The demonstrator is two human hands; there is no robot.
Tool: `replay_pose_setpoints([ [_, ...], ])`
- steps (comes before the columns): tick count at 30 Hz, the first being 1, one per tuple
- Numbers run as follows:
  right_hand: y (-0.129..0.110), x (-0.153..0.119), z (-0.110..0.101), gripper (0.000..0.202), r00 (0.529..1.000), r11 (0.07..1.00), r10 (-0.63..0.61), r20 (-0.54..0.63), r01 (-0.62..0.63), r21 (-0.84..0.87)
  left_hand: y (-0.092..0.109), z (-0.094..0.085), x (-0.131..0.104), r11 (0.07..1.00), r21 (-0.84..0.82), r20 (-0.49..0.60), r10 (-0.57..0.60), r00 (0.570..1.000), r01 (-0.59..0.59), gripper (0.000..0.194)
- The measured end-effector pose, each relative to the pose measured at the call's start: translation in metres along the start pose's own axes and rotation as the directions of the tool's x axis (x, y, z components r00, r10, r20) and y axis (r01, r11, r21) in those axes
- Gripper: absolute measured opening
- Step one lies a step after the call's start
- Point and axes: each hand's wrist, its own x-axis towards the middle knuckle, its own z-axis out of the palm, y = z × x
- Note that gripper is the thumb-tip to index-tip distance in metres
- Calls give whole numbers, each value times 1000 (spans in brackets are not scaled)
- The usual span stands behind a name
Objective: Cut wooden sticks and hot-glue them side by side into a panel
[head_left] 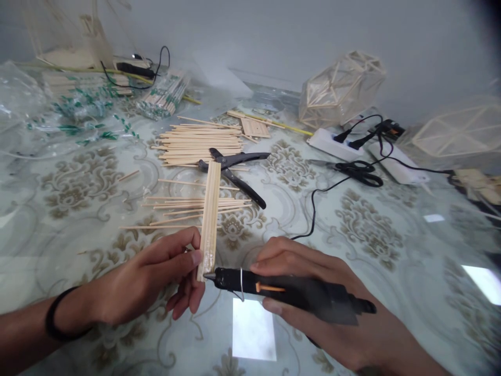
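Note:
My left hand [156, 277] pinches the lower end of a flat strip of wooden sticks [211, 209] joined side by side, held up off the table. Shiny glue shows near that lower end. My right hand [313, 292] is wrapped around a black hot glue gun [282, 292] with an orange trigger. Its metal nozzle tip touches, or nearly touches, the strip's lower end. Beyond the strip lie black-handled cutting pliers [238, 172], partly over a pile of thin wooden sticks [188, 143]. Several loose sticks [183, 203] are spread nearer to me.
Scissors [360, 169] and a white power strip [334, 145] with black plugs sit to the right. Stick-frame models [344, 89] stand at the back right. Plastic-wrapped stick bundles [164, 94] lie at the back left. A black cord [313, 209] runs across the patterned tabletop [78, 183].

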Motion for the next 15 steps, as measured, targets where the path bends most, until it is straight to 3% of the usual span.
replay_pose_setpoints([
  [15, 1, -3, -2, 20, 999, 1000, -22, -33, 22, -13, -1, 1, -1, 1000, -1, 0, 7, 1000, -7, 32],
])
